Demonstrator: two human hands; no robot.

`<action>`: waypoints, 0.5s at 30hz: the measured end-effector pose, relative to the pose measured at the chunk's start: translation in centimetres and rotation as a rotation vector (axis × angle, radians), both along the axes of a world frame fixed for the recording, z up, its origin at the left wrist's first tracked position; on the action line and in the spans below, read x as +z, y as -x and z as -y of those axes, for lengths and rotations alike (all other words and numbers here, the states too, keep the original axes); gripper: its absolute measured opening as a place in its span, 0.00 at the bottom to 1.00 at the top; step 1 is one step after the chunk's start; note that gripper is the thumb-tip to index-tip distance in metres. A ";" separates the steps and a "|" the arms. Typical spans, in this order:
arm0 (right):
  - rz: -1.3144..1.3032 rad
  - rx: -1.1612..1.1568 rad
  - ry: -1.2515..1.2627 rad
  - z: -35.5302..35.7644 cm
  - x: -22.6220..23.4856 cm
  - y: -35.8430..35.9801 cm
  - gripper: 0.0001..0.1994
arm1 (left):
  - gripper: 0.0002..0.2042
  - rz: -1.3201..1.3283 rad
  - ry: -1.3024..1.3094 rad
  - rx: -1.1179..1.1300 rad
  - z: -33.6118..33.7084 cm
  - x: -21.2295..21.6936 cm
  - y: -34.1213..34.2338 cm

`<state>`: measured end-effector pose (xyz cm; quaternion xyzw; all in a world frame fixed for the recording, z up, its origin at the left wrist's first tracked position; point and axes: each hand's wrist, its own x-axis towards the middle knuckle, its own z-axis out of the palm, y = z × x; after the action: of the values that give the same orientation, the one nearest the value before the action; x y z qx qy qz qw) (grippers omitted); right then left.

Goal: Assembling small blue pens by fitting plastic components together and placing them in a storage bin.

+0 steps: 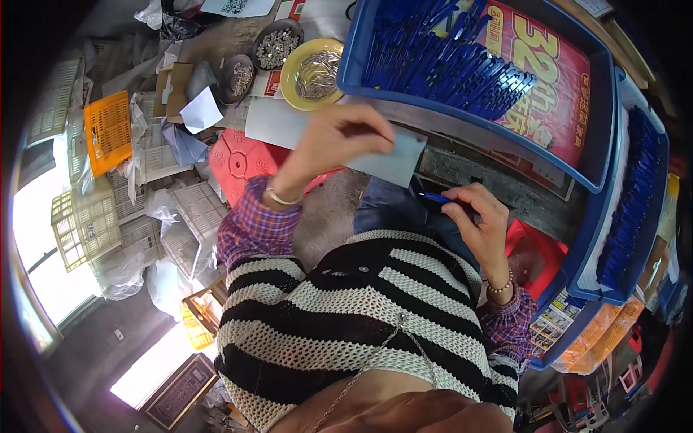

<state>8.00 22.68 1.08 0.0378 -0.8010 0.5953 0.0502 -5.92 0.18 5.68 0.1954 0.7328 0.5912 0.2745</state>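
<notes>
One blue pen-like piece point(434, 197) sat pinched in the right hand point(482, 218); the left hand point(330, 141) curled at a pale sheet point(397, 162), its grip unclear. A blue tray point(462, 120) stood near, presumably for easy reach.

Blue piece point(434, 197) partly hidden by right fingers point(465, 193).

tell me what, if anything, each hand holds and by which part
The right hand pinches a slim blue piece just behind its exposed left end. Whether the left hand holds anything cannot be told.
</notes>
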 end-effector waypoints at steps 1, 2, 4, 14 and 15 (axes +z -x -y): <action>0.020 0.003 -0.003 0.0 0.4 -0.2 0.08 | 0.05 0.050 0.033 -0.122 -1.4 -0.3 -0.5; 0.041 0.007 -0.006 0.0 0.7 -0.3 0.08 | 0.05 0.057 0.035 -0.123 -2.5 -1.0 -0.9; 0.012 0.027 -0.055 -0.5 0.9 -0.6 0.09 | 0.06 -0.030 -0.070 -0.360 -4.3 -2.3 -1.7; -0.080 0.060 -0.090 -1.6 0.3 -0.8 0.08 | 0.05 -0.013 -0.025 -0.483 -5.9 -2.4 -3.1; -0.083 0.067 -0.106 -1.6 0.3 -0.9 0.08 | 0.05 -0.011 -0.021 -0.481 -5.9 -2.5 -3.3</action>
<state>8.88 24.28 1.35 0.0917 -0.8270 0.5513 0.0615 -2.62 6.09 3.21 0.3703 0.6604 0.5152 0.4016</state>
